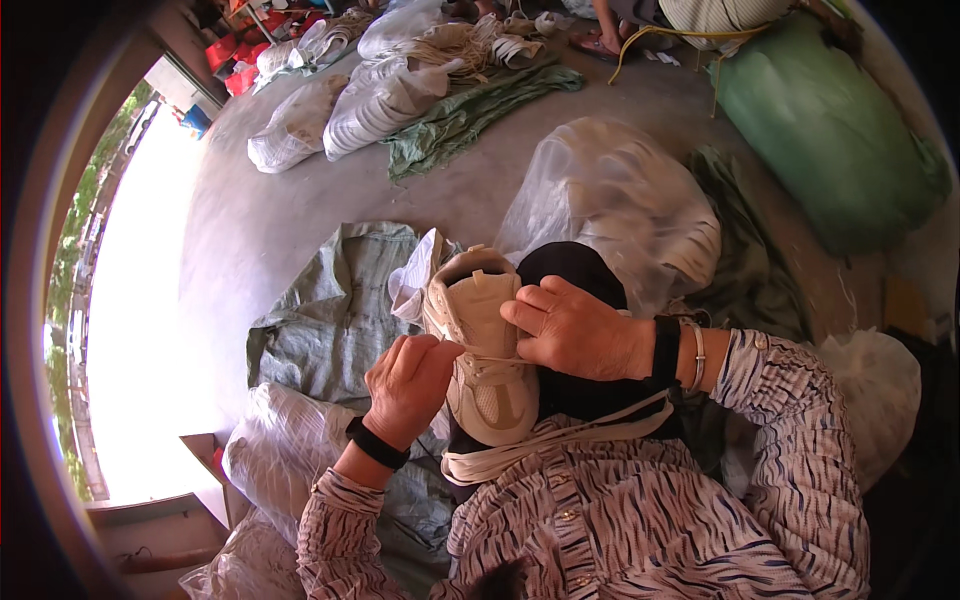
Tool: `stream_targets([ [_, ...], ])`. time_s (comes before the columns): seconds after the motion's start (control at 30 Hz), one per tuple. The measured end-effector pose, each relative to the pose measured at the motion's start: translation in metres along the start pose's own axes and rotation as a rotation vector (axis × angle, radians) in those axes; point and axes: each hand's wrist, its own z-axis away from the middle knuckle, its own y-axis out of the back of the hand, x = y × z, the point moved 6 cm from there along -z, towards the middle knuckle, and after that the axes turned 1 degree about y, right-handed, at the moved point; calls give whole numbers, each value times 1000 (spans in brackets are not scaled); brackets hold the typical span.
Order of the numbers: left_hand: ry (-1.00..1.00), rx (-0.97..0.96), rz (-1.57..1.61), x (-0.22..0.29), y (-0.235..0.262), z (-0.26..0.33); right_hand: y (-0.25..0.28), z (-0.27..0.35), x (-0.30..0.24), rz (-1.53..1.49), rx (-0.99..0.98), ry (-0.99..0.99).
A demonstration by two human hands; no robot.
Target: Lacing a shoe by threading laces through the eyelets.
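Observation:
A beige and cream sneaker rests on my dark-clad lap, toe toward me and heel opening facing away. A pale shoelace runs across its lower eyelets, between my two hands. My left hand is closed at the shoe's left side, pinching one part of the lace. On the other side my right hand is curled, its fingers closed on the lace beside the tongue; the fingertips are partly hidden. A bundle of loose cream laces lies across my lap, just below the toe.
Beyond my lap stands a clear plastic bag of pale things. A grey-green woven sack lies left, above white plastic bags. A big green sack sits far right. Farther off are shoe-filled bags and another person's foot.

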Motion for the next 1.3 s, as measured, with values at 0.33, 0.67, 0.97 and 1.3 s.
stream_targets([
  [0.33,338,314,195,-3,-18,33,-26,-8,6,-11,-223,68],
  [0.67,876,273,744,-27,-31,50,-43,-18,8,-160,-403,-368],
  [0.97,838,-95,882,-24,-39,34,6,-21,88,-1459,577,-973],
  [1.3,633,-197,590,-28,-29,17,-40,11,53,-1552,-107,-1074],
])
